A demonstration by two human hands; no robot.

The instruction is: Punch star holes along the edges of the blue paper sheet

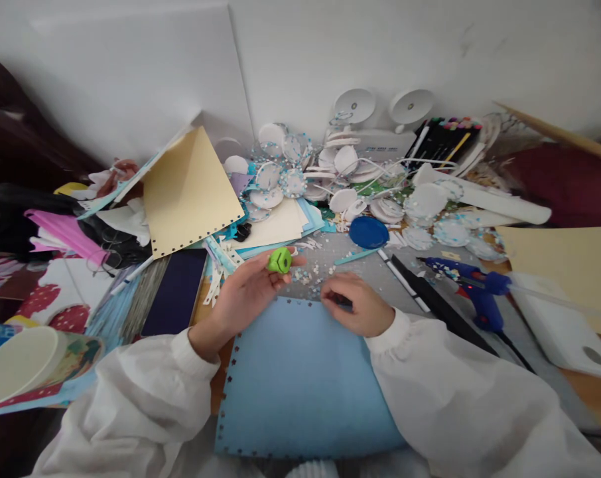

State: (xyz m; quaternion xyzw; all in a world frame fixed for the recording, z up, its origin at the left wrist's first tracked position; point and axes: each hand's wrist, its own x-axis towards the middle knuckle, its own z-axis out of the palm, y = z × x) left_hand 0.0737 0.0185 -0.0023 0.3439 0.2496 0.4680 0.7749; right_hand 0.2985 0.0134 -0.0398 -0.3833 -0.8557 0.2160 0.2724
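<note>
A small green craft punch point(280, 261) sits in my left hand point(248, 292), which is turned palm up with its fingers curled beneath the punch. Below both hands lies a light blue paper sheet point(305, 378). Small flower-shaped holes run along its left, top and bottom edges. My right hand point(357, 302) is closed above the sheet's top right part, fingers curled inward; whatever they may hold is hidden. Tiny paper cutouts point(310, 275) are scattered on the grey mat just beyond the sheet, between the hands.
Cream paper point(191, 192) with punched edges leans at the back left. White discs with blue beads point(293, 182) crowd the back. A blue lid point(369, 232), a blue glue gun point(479, 292) and a white box point(559, 318) lie rightward. A paper cup point(26, 365) is at left.
</note>
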